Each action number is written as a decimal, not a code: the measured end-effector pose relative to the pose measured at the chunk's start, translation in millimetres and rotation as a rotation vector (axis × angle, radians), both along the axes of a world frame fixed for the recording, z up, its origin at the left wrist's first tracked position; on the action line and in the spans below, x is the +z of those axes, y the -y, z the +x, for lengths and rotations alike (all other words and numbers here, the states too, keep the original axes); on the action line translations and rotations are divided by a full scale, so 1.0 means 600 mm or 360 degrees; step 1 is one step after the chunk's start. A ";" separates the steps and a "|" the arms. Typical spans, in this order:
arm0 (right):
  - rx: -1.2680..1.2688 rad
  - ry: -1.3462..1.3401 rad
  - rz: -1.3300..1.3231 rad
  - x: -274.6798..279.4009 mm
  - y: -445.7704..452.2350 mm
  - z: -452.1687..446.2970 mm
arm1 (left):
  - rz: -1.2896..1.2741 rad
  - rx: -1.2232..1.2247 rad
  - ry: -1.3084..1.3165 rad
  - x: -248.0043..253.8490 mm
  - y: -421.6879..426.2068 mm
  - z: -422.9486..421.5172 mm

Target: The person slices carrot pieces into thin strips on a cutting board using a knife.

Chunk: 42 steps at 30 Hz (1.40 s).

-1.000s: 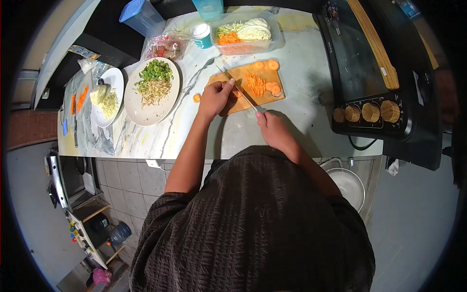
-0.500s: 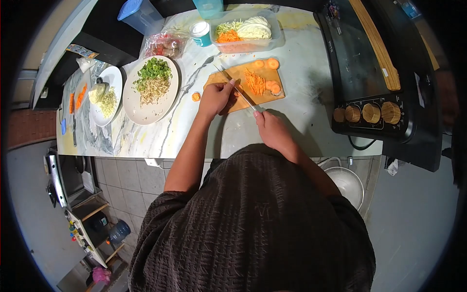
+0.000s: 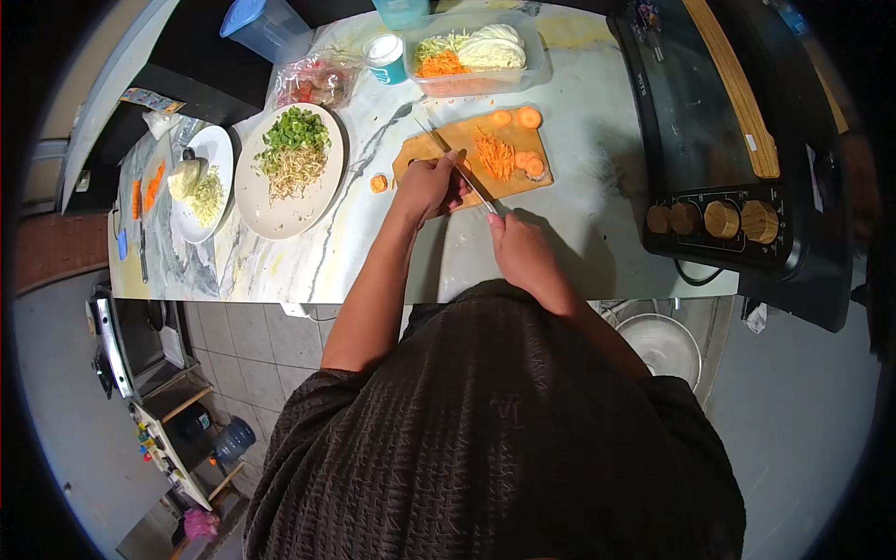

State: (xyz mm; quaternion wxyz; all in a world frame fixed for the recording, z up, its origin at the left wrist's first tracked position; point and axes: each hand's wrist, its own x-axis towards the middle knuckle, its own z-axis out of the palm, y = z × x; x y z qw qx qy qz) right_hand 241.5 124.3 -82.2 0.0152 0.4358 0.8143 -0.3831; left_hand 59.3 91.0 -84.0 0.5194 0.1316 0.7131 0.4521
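Observation:
The kitchen knife [image 3: 476, 187] lies diagonally over the wooden cutting board [image 3: 417, 149], its tip toward the far left. My right hand [image 3: 525, 250] is closed round its handle at the board's near edge. Curled beside the blade is my left hand [image 3: 429, 189], thumb and fingers drawn together over the board; whatever they grip is hidden. Shredded carrot [image 3: 495, 155] is heaped right of the blade. Round carrot slices [image 3: 529, 118] sit at the board's far right corner, and more carrot slices [image 3: 528, 162] lie at its right side. A carrot end [image 3: 378, 183] rests on the counter to the left.
Behind the board stands a clear container [image 3: 476, 88] of shredded vegetables, beside a white-topped cup [image 3: 385, 58]. Leftward are a large plate [image 3: 271, 219] of chopped greens and sprouts, and a smaller white plate [image 3: 199, 231]. A black oven with wooden knobs [image 3: 721, 220] borders the right.
Both hands and the knife hold nearly the same place over the board. The whole view has shifted slightly, and the left hand's fingers sit a little differently by the blade.

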 end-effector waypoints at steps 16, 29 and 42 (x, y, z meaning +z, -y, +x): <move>0.0061 0.0105 -0.0067 -0.002 -0.021 -0.008 | -0.0160 -0.0067 0.0094 0.018 -0.005 -0.014; 0.0033 -0.0031 -0.0137 -0.015 -0.020 0.018 | -0.0009 -0.0012 -0.0036 -0.008 0.039 -0.025; -0.0036 -0.0076 -0.0312 0.028 -0.031 0.030 | 0.0023 -0.0313 -0.1158 -0.014 0.037 0.003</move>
